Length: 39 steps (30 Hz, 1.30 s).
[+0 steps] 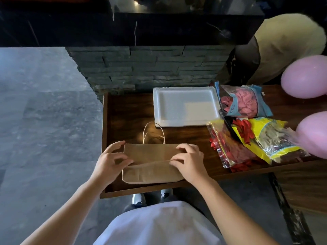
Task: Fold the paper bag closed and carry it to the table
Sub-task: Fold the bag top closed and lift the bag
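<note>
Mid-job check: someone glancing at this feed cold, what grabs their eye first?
First the brown paper bag lying flat at the near edge of the wooden table, with the left hand and right hand pressing a fold across it. Next the white foam tray just behind the bag, then the pink balloons and balloon packets along the right side.

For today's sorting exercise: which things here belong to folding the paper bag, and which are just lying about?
In the job: paper bag, left hand, right hand.
Lying about: white foam tray, balloon packets, pink balloons.
</note>
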Motion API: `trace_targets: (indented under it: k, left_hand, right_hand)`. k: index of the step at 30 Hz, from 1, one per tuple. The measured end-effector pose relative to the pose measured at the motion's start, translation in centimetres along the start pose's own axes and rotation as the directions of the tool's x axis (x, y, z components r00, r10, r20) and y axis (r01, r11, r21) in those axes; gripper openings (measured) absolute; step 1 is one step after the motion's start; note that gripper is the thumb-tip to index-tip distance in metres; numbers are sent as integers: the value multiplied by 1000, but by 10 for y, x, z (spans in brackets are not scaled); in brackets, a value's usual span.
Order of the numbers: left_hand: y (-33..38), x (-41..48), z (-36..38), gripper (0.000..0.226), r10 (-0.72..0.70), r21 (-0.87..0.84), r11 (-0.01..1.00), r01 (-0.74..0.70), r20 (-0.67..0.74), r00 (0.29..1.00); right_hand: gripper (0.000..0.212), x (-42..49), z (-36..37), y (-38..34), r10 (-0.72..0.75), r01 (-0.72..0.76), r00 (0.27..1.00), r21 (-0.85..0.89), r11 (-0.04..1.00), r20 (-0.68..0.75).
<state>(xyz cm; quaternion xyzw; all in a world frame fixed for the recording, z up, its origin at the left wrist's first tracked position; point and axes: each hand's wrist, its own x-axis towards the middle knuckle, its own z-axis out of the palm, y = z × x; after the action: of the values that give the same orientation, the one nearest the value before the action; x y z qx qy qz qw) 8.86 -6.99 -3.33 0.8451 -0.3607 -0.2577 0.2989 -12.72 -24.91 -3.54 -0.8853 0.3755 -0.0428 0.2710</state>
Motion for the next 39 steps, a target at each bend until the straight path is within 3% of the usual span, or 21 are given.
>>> trace_targets:
  k: [2,4,7,9,12,15,20,23,25,27,29,33,39]
  left_hand:
    - [-3,-2,-5,10,-8,-19,1000,8,35,999]
    - [2,-3,-3,23,81,55,995,-86,93,992]
    - [19,-5,15,18,289,272,911,-310,115,950]
    - [34,-4,29,11,338,365,869,-333,51,940]
    - [43,1,44,13,382,305,871,-386,74,921]
    - [32,10,37,16,395,228,877,-423,160,905]
    - [-10,17,13,19,208,184,963,-198,-37,977]
    - [-26,23,17,21,-14,-55,998,12,-36,999]
    - [-28,26,25,19,-157,-430,885,180,90,984]
    - [-23,25,37,20,-263,-670,671,318,185,947]
    - [-20,22,50,34,-354,-728,570,380,199,914]
    - [-20,12,64,45,-441,-776,494,392,165,882]
    - [-31,1,68,53,-404,-834,405,373,203,892]
  right_hand:
    - [9,-4,-2,13,62,-64,997,44,997,44]
    - [10,-5,-3,14,73,-76,996,53,996,48]
    - [9,0,-1,4,6,-5,1000,-84,996,6]
    - [10,6,3,-10,-93,88,995,-147,985,-29]
    - [7,14,13,-31,-282,282,959,-76,956,11]
    - [8,23,14,-29,-330,326,937,51,944,119]
    - [15,31,-4,28,-161,159,987,119,980,7]
    - [17,36,-6,50,-22,-12,992,261,965,128]
    - [26,42,-5,58,-7,-101,964,389,916,266]
    - [34,44,-4,59,-19,-190,922,496,847,386]
    - [42,39,3,53,-37,-260,889,570,779,456]
    - [51,24,21,35,-12,-324,900,688,649,436]
    - [64,13,36,35,14,-317,924,742,590,383]
